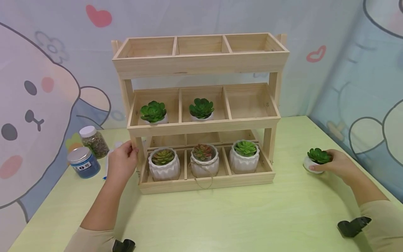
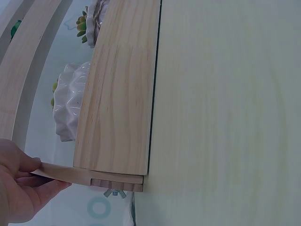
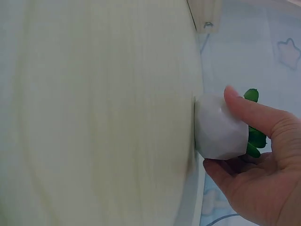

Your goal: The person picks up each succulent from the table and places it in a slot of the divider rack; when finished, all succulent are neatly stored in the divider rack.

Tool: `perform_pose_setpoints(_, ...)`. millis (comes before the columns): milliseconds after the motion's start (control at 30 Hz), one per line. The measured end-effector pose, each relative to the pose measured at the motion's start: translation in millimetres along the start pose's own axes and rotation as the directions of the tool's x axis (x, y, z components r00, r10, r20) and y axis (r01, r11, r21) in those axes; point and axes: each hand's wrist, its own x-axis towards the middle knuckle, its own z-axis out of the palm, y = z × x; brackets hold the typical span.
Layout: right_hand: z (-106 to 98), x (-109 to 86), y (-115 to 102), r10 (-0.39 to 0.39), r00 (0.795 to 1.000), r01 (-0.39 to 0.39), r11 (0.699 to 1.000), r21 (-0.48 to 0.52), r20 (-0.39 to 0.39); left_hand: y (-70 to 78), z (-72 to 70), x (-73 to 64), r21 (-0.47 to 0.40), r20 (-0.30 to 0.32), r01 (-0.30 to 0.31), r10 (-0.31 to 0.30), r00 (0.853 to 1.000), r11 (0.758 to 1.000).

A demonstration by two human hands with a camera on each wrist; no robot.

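On the right side of the table, my right hand point(image 1: 341, 166) holds a small white pot point(image 3: 218, 127) with a green artificial succulent point(image 1: 318, 155), thumb on one side and fingers on the other. The pot's base is right at the tabletop. My left hand point(image 1: 121, 164) pinches the left side post point(image 2: 63, 173) of a three-tier wooden plant rack point(image 1: 201, 64). Two green succulents, one at the left point(image 1: 153, 112) and one in the centre point(image 1: 201, 108), sit in the middle tier. The bottom tier bears three ribbed white pots, left point(image 1: 164, 169), centre point(image 1: 204, 166) and right point(image 1: 244, 162).
Left of the rack stand a blue jar point(image 1: 84, 168) with a silver lid and a white-lidded jar point(image 1: 96, 143) of brownish grains. A patterned cloth point(image 1: 201, 17) hangs behind the pale table point(image 1: 220, 217). Twine hangs from the bottom centre pot.
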Motion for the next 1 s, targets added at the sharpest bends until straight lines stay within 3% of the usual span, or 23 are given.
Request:
perform_pose_setpoints(300, -0.9, -0.4, 2.6, -0.011, 1.000, 0.010, 1.000, -0.024, -0.023, 0.4, -1.0, 0.6, 0.001, 0.004, 0.009, -0.009, 1.000, 1.000)
perform_pose_setpoints(433, -6.2, -4.6, -6.3, -0.025, 0.999, 0.024, 0.999, -0.028, -0.030, -0.2, -0.2, 0.7, -0.002, 0.006, 0.012, -0.012, 1.000, 1.000)
perform_pose_setpoints(700, -22.9, -17.6, -43.1, -0.034, 0.996, 0.032, 0.999, -0.020, -0.084, -0.4, 0.7, -0.2, 0.000, 0.006, 0.010, -0.010, 1.000, 1.000)
perform_pose_setpoints(1000, -32.3, -30.5, -99.1, -0.119, 0.976, 0.127, 0.991, 0.030, -0.183, 0.6, 0.2, 0.0, -0.008, 0.012, 0.018, -0.018, 1.000, 1.000)
